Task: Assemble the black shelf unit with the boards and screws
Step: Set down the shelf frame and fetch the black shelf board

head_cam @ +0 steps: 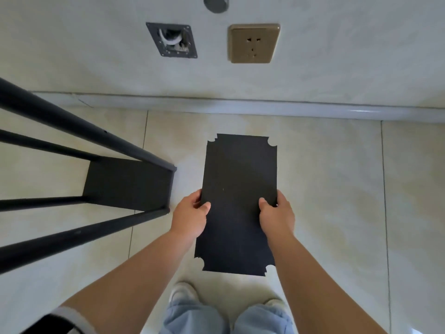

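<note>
I hold a flat black board (238, 179) with notched corners out in front of me, above the tiled floor. My left hand (190, 216) grips its left long edge, thumb on top. My right hand (277, 216) grips the right long edge the same way. To the left stands the black shelf frame (125, 186), seen from above: several dark posts (79, 133) run down to a black board fitted at its bottom. No screws are in view.
A pale wall with a grey skirting (240, 108) lies ahead. On the wall are a bronze socket (253, 43) and an open black wall box (172, 41). My feet in white shoes (183, 291) stand just below the board.
</note>
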